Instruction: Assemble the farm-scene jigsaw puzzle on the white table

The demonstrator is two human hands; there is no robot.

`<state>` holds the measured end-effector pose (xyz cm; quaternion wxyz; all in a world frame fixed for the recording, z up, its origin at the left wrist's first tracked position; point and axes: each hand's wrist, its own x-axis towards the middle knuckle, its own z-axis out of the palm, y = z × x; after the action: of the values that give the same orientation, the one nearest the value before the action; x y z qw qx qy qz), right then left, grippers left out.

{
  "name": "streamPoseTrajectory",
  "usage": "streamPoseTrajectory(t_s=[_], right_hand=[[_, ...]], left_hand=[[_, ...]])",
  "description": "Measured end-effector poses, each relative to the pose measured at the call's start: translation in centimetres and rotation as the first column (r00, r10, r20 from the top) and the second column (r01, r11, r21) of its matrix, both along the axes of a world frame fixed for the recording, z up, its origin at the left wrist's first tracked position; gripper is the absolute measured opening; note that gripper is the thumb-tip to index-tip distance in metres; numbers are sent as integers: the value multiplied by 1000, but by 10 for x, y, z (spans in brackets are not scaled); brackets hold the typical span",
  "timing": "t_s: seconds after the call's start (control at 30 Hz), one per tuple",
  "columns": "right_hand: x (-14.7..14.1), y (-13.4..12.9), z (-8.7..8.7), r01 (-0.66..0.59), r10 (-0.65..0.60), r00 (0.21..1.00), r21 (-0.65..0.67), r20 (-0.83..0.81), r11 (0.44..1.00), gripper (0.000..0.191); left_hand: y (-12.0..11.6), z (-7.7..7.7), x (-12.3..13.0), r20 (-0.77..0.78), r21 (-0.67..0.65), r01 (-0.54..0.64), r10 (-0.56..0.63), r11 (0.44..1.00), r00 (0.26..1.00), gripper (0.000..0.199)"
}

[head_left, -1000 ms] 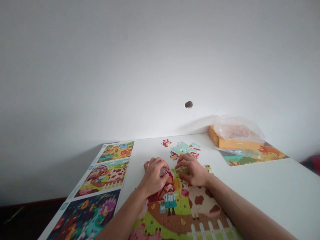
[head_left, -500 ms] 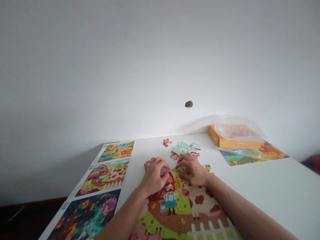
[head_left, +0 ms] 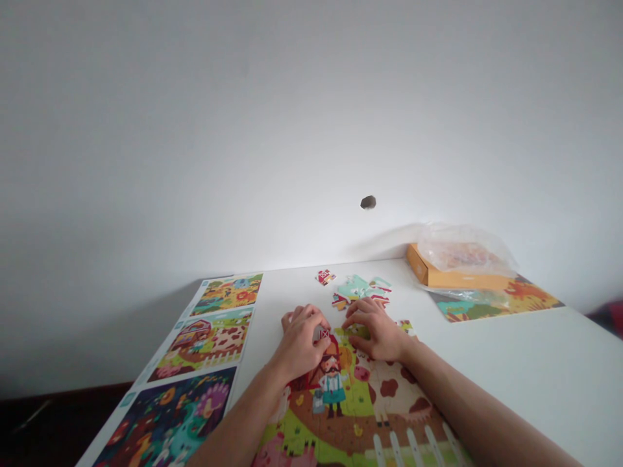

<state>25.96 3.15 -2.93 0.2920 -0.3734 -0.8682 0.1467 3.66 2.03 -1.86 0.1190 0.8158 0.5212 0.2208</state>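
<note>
A farm puzzle [head_left: 355, 405], showing a farmer, a cow and a white fence, lies partly joined at the table's front. On its upper left edge rests my left hand [head_left: 302, 340], fingers curved and thumb apart, beside the red barn part. My right hand [head_left: 374, 329] touches the upper edge right of it, its fingers bent over the green pieces. What lies under the fingertips of either hand is hidden. Loose pieces [head_left: 357, 287] are heaped just behind my right hand, and one red barn piece [head_left: 324, 277] sits apart to their left.
A sheet with three printed pictures [head_left: 207, 344] lies at the left. At the back right, an orange box [head_left: 438, 275] with a clear plastic bag [head_left: 467, 250] on it overlaps a dinosaur-like picture board [head_left: 496, 306]. A wall with a hole [head_left: 368, 202] rises behind.
</note>
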Motion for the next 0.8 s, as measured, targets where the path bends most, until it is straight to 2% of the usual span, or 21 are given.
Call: streamPoseTrajectory(t_s=[0.33, 0.37, 0.47, 0.53, 0.8], right_hand=[[0, 0, -1, 3, -3, 1000, 3, 13, 1000, 23], [0, 0, -1, 1, -1, 1000, 2, 14, 1000, 23], [-1, 0, -1, 1, -1, 1000, 0, 14, 1000, 24], [-1, 0, -1, 2, -2, 1000, 2, 10, 1000, 23], [0, 1, -1, -7, 7, 1000, 8, 9, 1000, 23]], left_hand=[[0, 0, -1, -29, 16, 14, -14, 1000, 999, 12], [0, 0, -1, -33, 12, 24, -24, 1000, 999, 17], [0, 0, -1, -50, -7, 61, -61, 998, 997, 50], [0, 0, 0, -59, -15, 72, -72, 997, 996, 60], [2, -3, 0, -56, -27, 42, -43, 999, 998, 55]])
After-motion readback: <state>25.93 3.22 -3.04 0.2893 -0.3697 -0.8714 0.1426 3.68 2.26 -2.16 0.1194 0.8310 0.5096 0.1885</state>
